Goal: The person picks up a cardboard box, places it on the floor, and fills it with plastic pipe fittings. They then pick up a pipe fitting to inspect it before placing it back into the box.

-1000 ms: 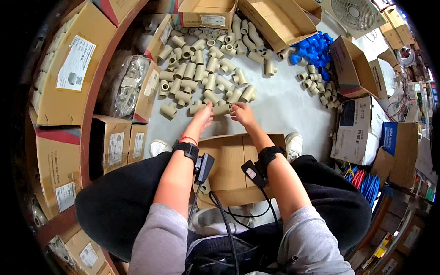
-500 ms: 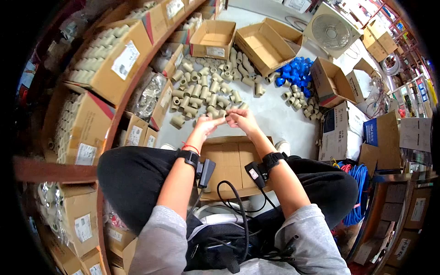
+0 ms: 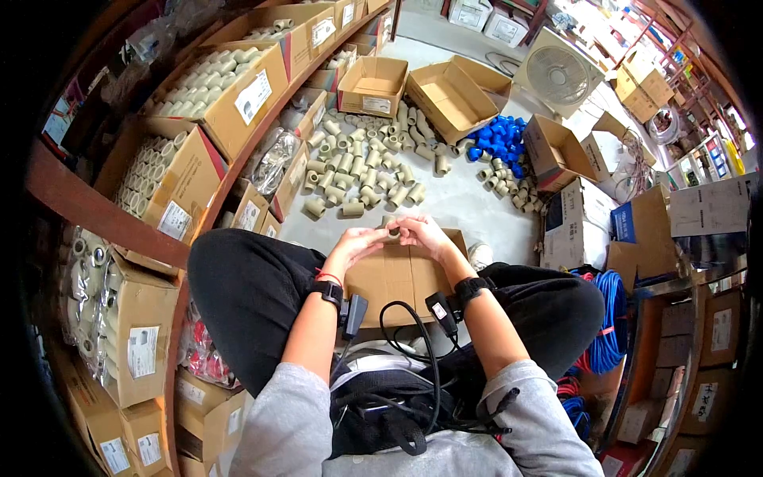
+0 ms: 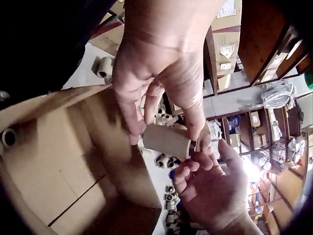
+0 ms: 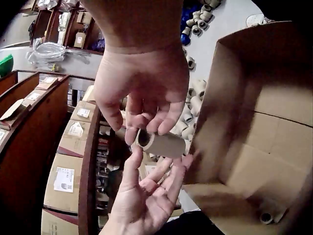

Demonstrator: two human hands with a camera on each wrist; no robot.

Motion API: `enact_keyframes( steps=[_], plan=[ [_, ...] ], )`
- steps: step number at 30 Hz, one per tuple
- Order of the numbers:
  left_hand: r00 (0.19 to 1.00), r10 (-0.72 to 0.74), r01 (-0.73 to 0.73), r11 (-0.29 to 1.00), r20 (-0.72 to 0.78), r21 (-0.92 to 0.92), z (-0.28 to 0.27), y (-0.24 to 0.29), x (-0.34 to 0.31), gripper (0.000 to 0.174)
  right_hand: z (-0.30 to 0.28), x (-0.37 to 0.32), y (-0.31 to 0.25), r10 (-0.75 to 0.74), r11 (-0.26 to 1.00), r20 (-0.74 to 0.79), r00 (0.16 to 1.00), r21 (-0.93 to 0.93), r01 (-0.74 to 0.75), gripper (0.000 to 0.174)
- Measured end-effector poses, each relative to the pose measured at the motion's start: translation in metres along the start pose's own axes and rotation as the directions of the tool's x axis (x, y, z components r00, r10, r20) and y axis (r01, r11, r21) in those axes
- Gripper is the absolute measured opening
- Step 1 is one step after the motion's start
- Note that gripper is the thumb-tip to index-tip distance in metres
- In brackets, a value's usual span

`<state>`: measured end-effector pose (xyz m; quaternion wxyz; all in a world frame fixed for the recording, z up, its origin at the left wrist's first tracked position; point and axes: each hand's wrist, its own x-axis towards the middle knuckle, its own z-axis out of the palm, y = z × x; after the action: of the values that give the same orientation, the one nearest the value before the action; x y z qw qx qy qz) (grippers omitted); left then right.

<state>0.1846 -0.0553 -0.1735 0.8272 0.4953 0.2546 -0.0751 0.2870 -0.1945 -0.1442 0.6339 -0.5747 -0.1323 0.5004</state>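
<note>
A beige plastic pipe fitting (image 4: pixel 167 140) is held between both hands, just above the far edge of an open cardboard carton (image 3: pixel 389 286). My left hand (image 3: pixel 358 245) grips its body, thumb on one side and fingers on the other. At the fitting's open end, the curled fingers of my right hand (image 5: pixel 144 93) pinch the rim. The dark bore (image 5: pixel 144 138) faces the right fingertips, which partly cover it. Inside the carton, a similar fitting (image 5: pixel 266 217) lies in a corner.
Beyond the carton, many loose beige fittings (image 3: pixel 358 163) are spread over the floor, with blue fittings (image 3: pixel 499 137) farther right. Shelves with filled boxes (image 3: pixel 230 87) line the left. A fan (image 3: pixel 558 73) and cartons (image 3: pixel 560 151) stand to the right. Cables (image 3: pixel 425 334) hang between the forearms.
Both hands have come up from the pile with the fitting and drawn back toward the body, over the carton's far edge. The head view has tilted up, showing more of the room.
</note>
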Motion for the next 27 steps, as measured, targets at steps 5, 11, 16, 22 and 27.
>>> enact_keyframes(
  steps=[5, 11, 16, 22, 27],
  plan=[
    [1.000, 0.004, -0.006, 0.989, 0.020, 0.147, 0.002, 0.005, -0.012, 0.036, -0.006, -0.001, 0.008, 0.089, 0.991, -0.118, 0.989, 0.112, -0.076, 0.019],
    [0.968, 0.150, -0.203, 0.940, 0.201, 0.276, -0.004, -0.006, -0.003, 0.043, -0.003, -0.013, 0.007, 0.286, 0.958, -0.165, 0.944, 0.018, -0.287, 0.034],
    [0.951, 0.219, -0.286, 0.896, 0.220, 0.341, -0.006, -0.012, -0.004, 0.049, -0.003, -0.011, 0.018, 0.225, 0.974, -0.138, 0.965, 0.010, -0.225, 0.043],
    [0.958, 0.182, -0.264, 0.863, 0.222, 0.431, -0.004, -0.012, -0.007, 0.059, -0.008, -0.003, 0.033, 0.268, 0.962, -0.126, 0.955, -0.018, -0.273, 0.044],
    [0.959, 0.095, -0.241, 0.766, 0.266, 0.595, -0.017, -0.022, 0.005, 0.070, -0.023, -0.002, 0.059, 0.355, 0.931, -0.021, 0.935, 0.101, -0.351, 0.034]
  ],
)
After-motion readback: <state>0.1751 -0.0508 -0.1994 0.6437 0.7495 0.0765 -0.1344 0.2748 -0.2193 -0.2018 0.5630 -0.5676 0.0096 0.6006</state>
